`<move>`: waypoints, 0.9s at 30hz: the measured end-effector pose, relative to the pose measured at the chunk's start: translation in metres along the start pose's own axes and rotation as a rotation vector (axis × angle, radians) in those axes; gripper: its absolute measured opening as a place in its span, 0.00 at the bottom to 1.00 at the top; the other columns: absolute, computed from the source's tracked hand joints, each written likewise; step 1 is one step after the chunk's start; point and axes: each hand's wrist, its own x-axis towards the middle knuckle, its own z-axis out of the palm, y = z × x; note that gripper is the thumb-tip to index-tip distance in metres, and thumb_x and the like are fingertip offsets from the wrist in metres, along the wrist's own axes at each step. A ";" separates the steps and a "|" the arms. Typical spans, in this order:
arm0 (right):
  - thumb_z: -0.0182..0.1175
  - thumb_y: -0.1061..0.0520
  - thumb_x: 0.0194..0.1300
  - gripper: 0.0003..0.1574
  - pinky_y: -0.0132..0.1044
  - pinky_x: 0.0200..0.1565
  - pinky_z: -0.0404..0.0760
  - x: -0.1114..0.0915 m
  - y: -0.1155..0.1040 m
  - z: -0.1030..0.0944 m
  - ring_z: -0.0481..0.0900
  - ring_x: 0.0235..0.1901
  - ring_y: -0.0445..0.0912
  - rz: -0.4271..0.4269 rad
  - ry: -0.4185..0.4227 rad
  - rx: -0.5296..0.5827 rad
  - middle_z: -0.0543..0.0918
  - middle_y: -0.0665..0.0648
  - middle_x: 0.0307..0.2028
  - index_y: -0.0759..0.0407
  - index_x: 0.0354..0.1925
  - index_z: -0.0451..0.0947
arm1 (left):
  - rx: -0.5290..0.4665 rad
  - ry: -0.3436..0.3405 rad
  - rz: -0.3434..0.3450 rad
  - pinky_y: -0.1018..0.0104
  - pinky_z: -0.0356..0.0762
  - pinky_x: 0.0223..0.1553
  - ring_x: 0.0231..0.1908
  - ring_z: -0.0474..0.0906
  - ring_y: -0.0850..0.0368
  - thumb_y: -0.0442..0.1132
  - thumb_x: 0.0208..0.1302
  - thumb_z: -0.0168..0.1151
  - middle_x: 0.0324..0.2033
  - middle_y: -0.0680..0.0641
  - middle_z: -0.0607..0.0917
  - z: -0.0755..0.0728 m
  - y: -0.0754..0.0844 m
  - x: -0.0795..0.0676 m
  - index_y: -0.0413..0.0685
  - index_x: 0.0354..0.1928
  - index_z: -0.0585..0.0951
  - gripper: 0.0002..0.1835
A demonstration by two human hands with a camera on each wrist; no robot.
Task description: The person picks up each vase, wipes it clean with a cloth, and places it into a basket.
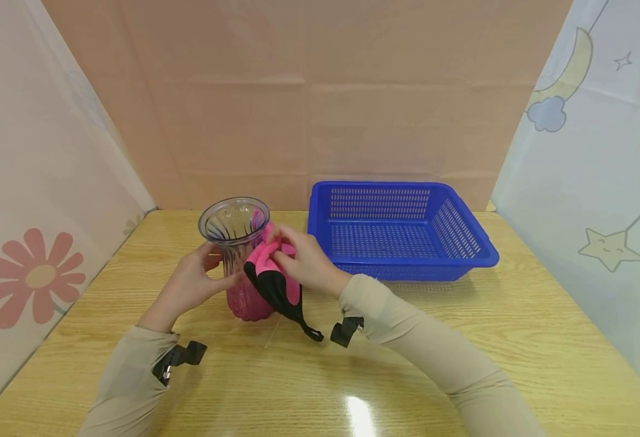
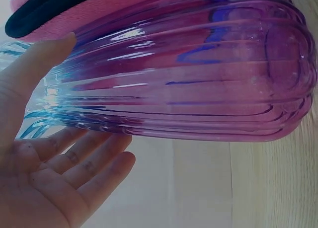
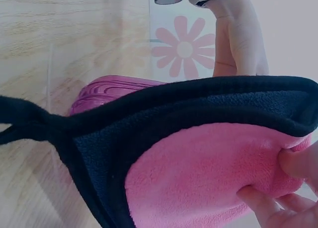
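Note:
A tall ribbed glass vase, clear at its flared rim and pink-purple toward the base, stands upright on the table. My left hand holds it below the rim, thumb on one side and fingers on the other, as the left wrist view also shows. Against the vase's right side, my right hand pinches a pink and black cleaning cloth. The black trim and hanging loop droop toward the table. In the right wrist view, thumb and fingers bunch the cloth's pink plush. Some pink shows through the glass near the rim.
A blue perforated plastic basket sits behind and to the right of the vase. The wood-grain table runs back to a peach backdrop, with patterned sheets at both sides. Black straps hang from both wrists.

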 end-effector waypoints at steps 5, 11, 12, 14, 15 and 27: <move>0.55 0.70 0.60 0.07 0.42 0.52 0.82 0.002 -0.002 -0.003 0.81 0.48 0.53 0.005 0.024 0.028 0.81 0.64 0.42 0.64 0.37 0.70 | -0.007 0.000 0.002 0.41 0.76 0.52 0.53 0.75 0.29 0.44 0.54 0.69 0.54 0.29 0.76 0.001 -0.001 0.000 0.38 0.63 0.64 0.38; 0.55 0.71 0.60 0.08 0.39 0.47 0.84 0.003 -0.004 -0.006 0.81 0.49 0.55 0.039 0.063 0.091 0.79 0.64 0.44 0.65 0.39 0.70 | -0.018 -0.004 0.005 0.42 0.76 0.52 0.53 0.75 0.30 0.43 0.54 0.69 0.54 0.29 0.76 0.001 -0.002 0.000 0.38 0.63 0.64 0.37; 0.55 0.71 0.60 0.08 0.38 0.46 0.84 0.004 -0.004 -0.006 0.81 0.49 0.55 0.038 0.070 0.101 0.79 0.64 0.44 0.66 0.39 0.70 | -0.024 -0.004 0.007 0.42 0.77 0.52 0.53 0.75 0.30 0.43 0.54 0.69 0.54 0.29 0.76 0.001 -0.002 0.000 0.38 0.63 0.64 0.37; 0.54 0.72 0.60 0.09 0.36 0.45 0.85 0.004 -0.004 -0.006 0.80 0.48 0.55 0.037 0.078 0.128 0.78 0.65 0.45 0.66 0.39 0.69 | -0.035 -0.004 0.015 0.43 0.77 0.52 0.53 0.75 0.30 0.42 0.54 0.69 0.55 0.29 0.75 0.000 -0.002 0.000 0.38 0.64 0.64 0.37; 0.54 0.72 0.60 0.09 0.36 0.45 0.85 0.004 -0.004 -0.006 0.80 0.48 0.55 0.037 0.082 0.142 0.78 0.65 0.45 0.66 0.39 0.69 | -0.040 -0.006 0.019 0.43 0.77 0.52 0.53 0.75 0.31 0.42 0.54 0.69 0.55 0.30 0.75 0.000 -0.003 0.000 0.39 0.64 0.64 0.37; 0.54 0.73 0.60 0.09 0.38 0.47 0.84 0.004 -0.005 -0.007 0.77 0.55 0.59 0.027 0.114 0.200 0.75 0.67 0.49 0.67 0.39 0.68 | -0.027 -0.036 0.122 0.43 0.74 0.55 0.56 0.74 0.32 0.41 0.57 0.66 0.59 0.31 0.73 0.000 -0.007 -0.001 0.37 0.63 0.66 0.34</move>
